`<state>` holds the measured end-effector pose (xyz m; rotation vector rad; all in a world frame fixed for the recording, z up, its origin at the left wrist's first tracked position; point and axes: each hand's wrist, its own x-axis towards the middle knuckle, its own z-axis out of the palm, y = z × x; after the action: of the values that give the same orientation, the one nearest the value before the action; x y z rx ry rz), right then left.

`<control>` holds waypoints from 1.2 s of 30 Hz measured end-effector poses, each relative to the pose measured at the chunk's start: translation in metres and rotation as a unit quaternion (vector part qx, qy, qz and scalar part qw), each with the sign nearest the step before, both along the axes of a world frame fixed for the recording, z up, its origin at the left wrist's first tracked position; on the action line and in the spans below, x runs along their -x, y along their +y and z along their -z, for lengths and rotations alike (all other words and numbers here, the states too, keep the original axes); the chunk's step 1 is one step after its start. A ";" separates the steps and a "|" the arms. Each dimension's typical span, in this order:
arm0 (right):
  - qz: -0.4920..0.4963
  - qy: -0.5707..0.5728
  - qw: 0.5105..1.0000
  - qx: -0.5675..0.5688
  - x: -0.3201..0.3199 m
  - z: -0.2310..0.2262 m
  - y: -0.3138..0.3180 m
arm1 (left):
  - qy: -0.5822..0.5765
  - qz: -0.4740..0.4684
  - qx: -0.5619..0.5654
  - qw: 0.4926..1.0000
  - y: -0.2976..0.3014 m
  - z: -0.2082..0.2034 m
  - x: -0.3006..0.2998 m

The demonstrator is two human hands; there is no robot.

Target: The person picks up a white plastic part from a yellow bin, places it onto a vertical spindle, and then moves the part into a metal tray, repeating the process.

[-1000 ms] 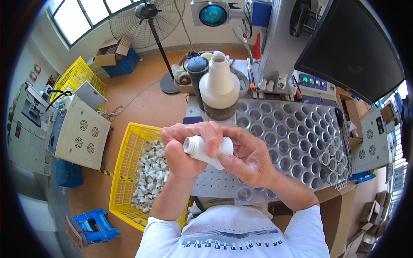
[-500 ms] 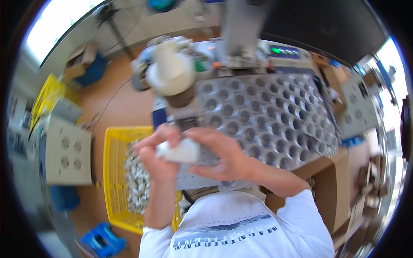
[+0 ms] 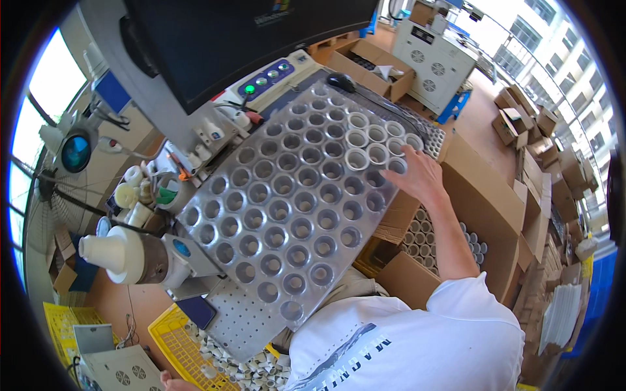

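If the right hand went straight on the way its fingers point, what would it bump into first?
Most likely the cluster of pale, round-rimmed pieces just ahead of the right hand; whether they touch is hard to tell.

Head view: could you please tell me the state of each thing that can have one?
Monitor: switched on, screen mostly dark
Green lamp: lit
Grey tray: lying flat, pale cups clustered at one end
Large carton: open, round pieces inside
Yellow basket: holding many white pieces
Right hand: spread at the pale cups, grip unclear
Left hand: partly in view beside the yellow basket, grip unclear
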<state>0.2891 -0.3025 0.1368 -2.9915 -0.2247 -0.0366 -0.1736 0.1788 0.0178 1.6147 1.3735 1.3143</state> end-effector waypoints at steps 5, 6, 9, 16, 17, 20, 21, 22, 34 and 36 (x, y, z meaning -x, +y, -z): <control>-0.078 -0.068 0.993 -0.064 -0.008 0.040 -0.040 | 0.002 0.006 -0.079 0.997 0.010 -0.020 0.016; -0.072 -0.041 0.993 -0.081 0.000 0.025 -0.039 | 0.023 0.035 -0.139 0.989 0.010 -0.030 -0.001; -0.071 -0.018 0.986 -0.149 -0.005 0.012 -0.057 | -0.082 0.076 -0.115 0.987 -0.004 -0.077 -0.046; -0.251 0.077 0.866 -0.426 0.022 0.004 0.045 | -0.122 0.239 -0.214 0.939 -0.009 -0.153 -0.111; -0.266 0.110 0.863 -0.414 0.031 0.004 0.065 | -0.120 0.236 -0.216 0.940 -0.011 -0.160 -0.119; -0.304 0.173 0.842 -0.411 0.051 0.005 0.108 | -0.138 0.266 -0.212 0.930 -0.019 -0.183 -0.142; -0.327 0.206 0.823 -0.417 0.054 0.005 0.116 | -0.150 0.275 -0.210 0.926 -0.019 -0.187 -0.146; -0.328 0.206 0.822 -0.418 0.056 0.004 0.123 | -0.162 0.284 -0.208 0.922 -0.019 -0.192 -0.149; -0.382 0.190 0.756 -0.496 0.054 0.000 0.160 | -0.164 0.225 -0.256 0.926 -0.017 -0.218 -0.175; -0.378 0.195 0.741 -0.519 0.052 0.001 0.166 | -0.173 0.224 -0.264 0.922 -0.015 -0.220 -0.181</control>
<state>0.2372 -0.1366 0.1361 -1.5707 -0.9586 0.4036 0.0078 0.1641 0.2381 1.7776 0.4095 1.6542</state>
